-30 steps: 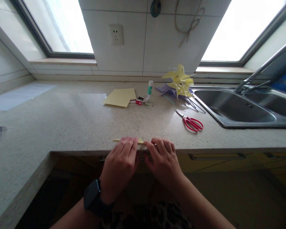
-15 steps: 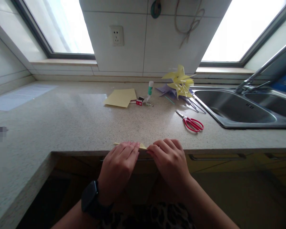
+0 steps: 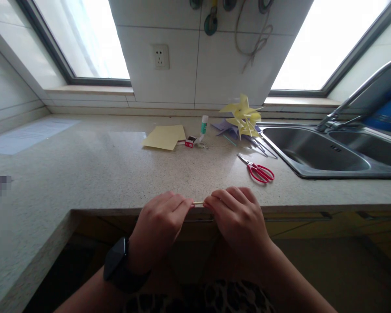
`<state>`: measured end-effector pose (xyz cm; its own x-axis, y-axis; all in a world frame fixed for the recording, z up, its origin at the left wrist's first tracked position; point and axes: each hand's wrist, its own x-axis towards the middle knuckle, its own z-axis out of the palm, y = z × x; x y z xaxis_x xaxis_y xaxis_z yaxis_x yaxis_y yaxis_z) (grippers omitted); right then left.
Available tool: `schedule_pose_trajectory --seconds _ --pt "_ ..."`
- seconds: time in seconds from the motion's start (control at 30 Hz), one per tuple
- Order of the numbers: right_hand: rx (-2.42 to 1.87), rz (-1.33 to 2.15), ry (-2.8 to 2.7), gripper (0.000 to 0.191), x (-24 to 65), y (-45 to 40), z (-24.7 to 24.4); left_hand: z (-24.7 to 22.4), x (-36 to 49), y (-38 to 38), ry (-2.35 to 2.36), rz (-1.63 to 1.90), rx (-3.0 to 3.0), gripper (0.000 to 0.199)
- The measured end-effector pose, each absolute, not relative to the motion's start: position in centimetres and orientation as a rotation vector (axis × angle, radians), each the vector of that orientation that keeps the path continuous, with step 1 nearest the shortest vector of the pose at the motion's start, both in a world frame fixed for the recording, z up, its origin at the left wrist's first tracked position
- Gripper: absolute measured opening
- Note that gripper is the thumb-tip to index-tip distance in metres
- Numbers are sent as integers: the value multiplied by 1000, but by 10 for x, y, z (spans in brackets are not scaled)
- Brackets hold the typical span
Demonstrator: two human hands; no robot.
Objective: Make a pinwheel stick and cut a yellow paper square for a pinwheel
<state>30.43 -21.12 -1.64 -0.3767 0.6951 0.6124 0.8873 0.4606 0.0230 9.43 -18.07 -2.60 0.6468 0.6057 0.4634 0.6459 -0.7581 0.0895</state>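
Observation:
A thin rolled strip of pale yellow paper [image 3: 198, 203] stretches between my two hands at the counter's front edge; most of it is hidden under the fingers. My left hand [image 3: 164, 221], below a black watch, is closed on its left part. On its right part my right hand [image 3: 236, 215] is closed, fingertips pinching. Red-handled scissors [image 3: 256, 168] lie beyond my right hand, apart from it. Farther back are yellow paper sheets [image 3: 164, 137], a small red box [image 3: 190, 142] and a white-and-green glue stick [image 3: 204, 124].
Yellow paper pinwheels [image 3: 243, 115] lie at the back, with purple ones [image 3: 226, 124] beneath and thin sticks beside them. A steel sink [image 3: 316, 150] is set into the right side. Printed paper [image 3: 29, 132] lies at far left. A socket [image 3: 160, 56] is on the wall.
The loose paper corner between my hands no longer shows; a narrow roll is there instead. My right hand has shifted slightly right, and the head view has tilted up a little.

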Motion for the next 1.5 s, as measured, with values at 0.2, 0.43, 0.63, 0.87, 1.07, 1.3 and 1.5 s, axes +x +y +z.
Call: schedule_pose_trajectory --seconds 0.2,0.43,0.63,0.87,1.07,1.3,1.5 --pt "-1298 -538 -2181 16 310 -210 2 -10 101 -177 -1201 -718 -2946 19" --pt "-1250 -567 -2167 11 317 -205 5 -5 106 -174 -1262 -762 -3090 19" --pt "-1191 -540 -2170 6 323 -202 9 -4 111 -177 -1307 -893 -3163 21" --pt "-1207 -312 -1783 7 322 -211 6 -13 117 -181 -1789 -1471 -3184 27" --pt "-1232 867 -1476 17 303 -217 -13 -20 128 -203 -2156 -1834 -3154 32" --pt "-1087 1207 -1312 14 297 -217 -14 -19 137 -216 -2342 -2203 -3103 36" --pt "-955 1514 -1150 18 297 -218 -14 -23 140 -219 -2590 -2510 -2998 36"
